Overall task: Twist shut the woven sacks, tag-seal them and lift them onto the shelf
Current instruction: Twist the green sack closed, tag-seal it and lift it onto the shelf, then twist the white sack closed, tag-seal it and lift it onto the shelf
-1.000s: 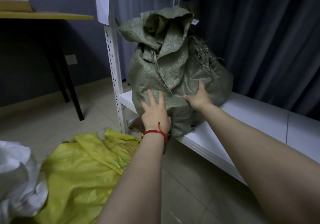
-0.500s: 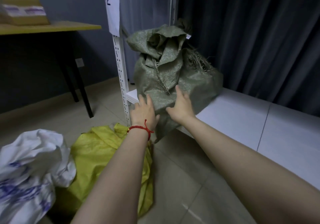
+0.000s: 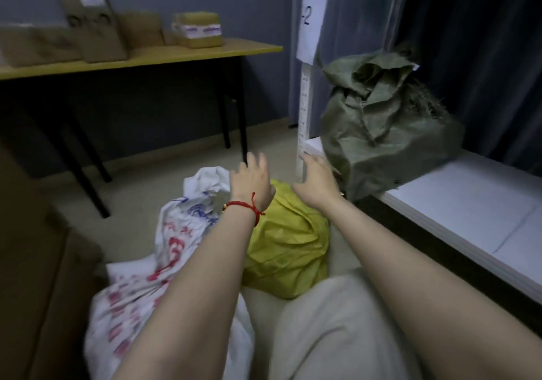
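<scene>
A green woven sack (image 3: 384,133) with a bunched top sits on the left end of the low white shelf (image 3: 457,215). On the floor lie a yellow woven sack (image 3: 290,247) and, to its left, a white sack with red and blue print (image 3: 164,265). My left hand (image 3: 252,183), a red string on its wrist, hovers with straight fingers above the white and yellow sacks. My right hand (image 3: 318,186) is spread open over the yellow sack, just left of the green sack and apart from it. Neither hand holds anything.
A white perforated shelf post (image 3: 303,115) with a paper label (image 3: 308,18) stands behind my right hand. A yellow-topped table (image 3: 140,56) on black legs carries several cardboard parcels (image 3: 199,28) at the left. A brown box (image 3: 32,277) fills the near left; a dark curtain hangs behind the shelf.
Both hands have come off the green sack and drawn back left and down over the floor sacks. The view swung left, and the green sack stays on the shelf.
</scene>
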